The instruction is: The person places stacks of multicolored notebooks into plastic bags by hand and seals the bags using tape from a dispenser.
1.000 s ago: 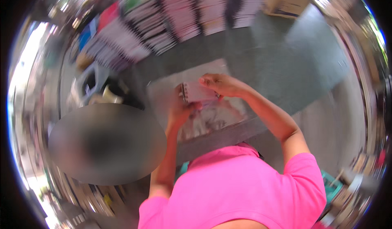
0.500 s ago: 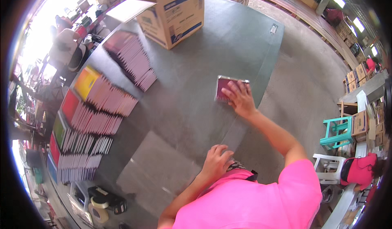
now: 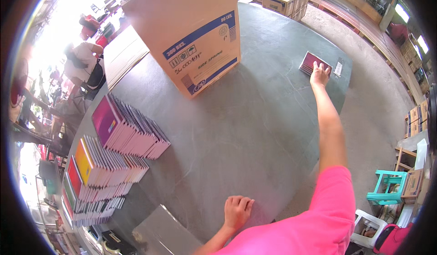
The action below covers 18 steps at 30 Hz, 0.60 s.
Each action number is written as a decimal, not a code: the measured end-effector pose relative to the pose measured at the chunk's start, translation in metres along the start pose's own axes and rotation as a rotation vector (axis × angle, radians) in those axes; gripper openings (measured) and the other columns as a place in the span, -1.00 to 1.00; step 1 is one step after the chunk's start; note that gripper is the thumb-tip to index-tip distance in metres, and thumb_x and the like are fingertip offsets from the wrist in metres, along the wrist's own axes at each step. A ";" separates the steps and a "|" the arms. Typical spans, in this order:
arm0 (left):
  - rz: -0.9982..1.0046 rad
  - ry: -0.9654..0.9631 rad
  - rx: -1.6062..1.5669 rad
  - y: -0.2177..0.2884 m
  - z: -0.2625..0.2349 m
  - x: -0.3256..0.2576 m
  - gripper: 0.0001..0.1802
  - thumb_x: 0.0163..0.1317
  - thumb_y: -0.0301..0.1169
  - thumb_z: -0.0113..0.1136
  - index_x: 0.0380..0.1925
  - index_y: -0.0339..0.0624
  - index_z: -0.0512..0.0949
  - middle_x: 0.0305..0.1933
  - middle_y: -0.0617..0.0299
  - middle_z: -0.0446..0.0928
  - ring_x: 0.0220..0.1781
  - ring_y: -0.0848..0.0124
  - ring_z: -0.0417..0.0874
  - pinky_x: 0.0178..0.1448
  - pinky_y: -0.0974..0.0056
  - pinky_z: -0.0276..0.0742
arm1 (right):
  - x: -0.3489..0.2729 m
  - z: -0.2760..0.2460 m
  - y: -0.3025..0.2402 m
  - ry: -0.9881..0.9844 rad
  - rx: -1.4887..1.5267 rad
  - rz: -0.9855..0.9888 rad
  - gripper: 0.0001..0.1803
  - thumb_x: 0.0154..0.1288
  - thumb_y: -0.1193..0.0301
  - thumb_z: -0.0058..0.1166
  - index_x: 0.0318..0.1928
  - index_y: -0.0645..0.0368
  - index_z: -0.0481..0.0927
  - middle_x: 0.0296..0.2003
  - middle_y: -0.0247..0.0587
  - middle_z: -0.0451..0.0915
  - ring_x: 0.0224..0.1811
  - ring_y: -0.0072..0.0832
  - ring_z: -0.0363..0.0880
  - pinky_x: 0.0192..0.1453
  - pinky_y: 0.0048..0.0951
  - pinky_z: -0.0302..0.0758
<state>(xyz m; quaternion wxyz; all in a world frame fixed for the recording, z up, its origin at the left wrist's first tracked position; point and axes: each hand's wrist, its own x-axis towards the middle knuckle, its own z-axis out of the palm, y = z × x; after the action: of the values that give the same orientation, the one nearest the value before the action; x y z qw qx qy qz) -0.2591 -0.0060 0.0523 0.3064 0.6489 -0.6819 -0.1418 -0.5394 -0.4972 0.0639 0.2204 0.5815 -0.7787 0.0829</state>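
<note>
At the far right of the grey-green table, my right hand [image 3: 320, 74] is on a small maroon spiral notebook [image 3: 308, 63], its fingers over the near part of the cover. The arm is stretched out, and the notebook lies next to a small pale label [image 3: 338, 68] by the table's edge. My left hand [image 3: 237, 211] rests near the table's front edge with its fingers curled in, and nothing shows in it. Several rows of spiral notebooks stand at the left, including a purple-covered row [image 3: 109, 126] and a yellow-covered row [image 3: 85, 161].
A tall open carton [image 3: 195, 41] stands on the table's far side, one flap [image 3: 123, 55] folded out leftward. A clear plastic sheet [image 3: 166, 234] lies front left, beside a black tape dispenser [image 3: 116, 242]. A green stool [image 3: 387, 187] stands at right. Other people are in the background.
My right hand and the maroon notebook have moved farther away and to the right. My left hand's fingers have curled in more. The view has shifted closer to the carton.
</note>
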 end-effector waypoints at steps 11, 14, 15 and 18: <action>-0.057 0.021 0.096 0.001 0.001 0.002 -0.88 0.13 -0.30 0.16 -0.41 -0.05 0.47 -0.34 0.22 0.41 -0.23 0.21 0.44 -0.11 0.15 0.36 | 0.039 0.025 -0.032 0.193 0.088 -0.432 -0.41 0.07 0.26 0.16 0.17 0.04 0.37 0.09 -0.11 0.45 0.13 -0.18 0.39 0.24 -0.12 0.24; 0.086 0.049 -0.046 -0.015 0.009 0.008 -0.88 0.15 -0.31 0.13 -0.38 -0.08 0.48 -0.27 0.13 0.41 -0.10 0.19 0.44 -0.01 0.14 0.36 | -0.041 0.024 -0.033 0.431 0.356 -0.438 -0.15 0.14 -0.06 0.06 0.37 -0.07 0.05 0.31 -0.13 0.15 0.33 -0.12 0.12 0.32 -0.07 0.15; 0.129 0.088 -0.091 -0.022 0.000 0.004 -0.88 0.14 -0.32 0.13 -0.37 -0.08 0.49 -0.24 0.10 0.41 -0.05 0.17 0.43 0.03 0.13 0.35 | -0.105 -0.007 -0.067 0.138 0.122 -0.352 -0.17 0.24 -0.17 -0.16 0.39 -0.08 -0.03 0.36 -0.14 0.03 0.37 -0.11 0.04 0.35 -0.04 0.08; 0.153 0.274 0.061 -0.066 -0.086 -0.023 -0.80 0.15 -0.34 0.09 -0.24 -0.13 0.47 -0.14 0.07 0.41 0.01 0.12 0.41 0.09 0.06 0.32 | -0.223 -0.055 -0.067 0.056 0.470 -0.518 -0.29 0.36 -0.12 -0.34 0.39 -0.08 0.00 0.39 -0.14 -0.04 0.41 -0.11 -0.06 0.37 -0.02 -0.01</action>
<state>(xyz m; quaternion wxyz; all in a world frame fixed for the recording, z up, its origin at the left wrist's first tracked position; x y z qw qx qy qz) -0.1551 0.0258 0.0746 0.3866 0.6173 -0.6851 -0.0071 -0.4120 -0.3030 0.0059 0.1154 0.7922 -0.5586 0.2168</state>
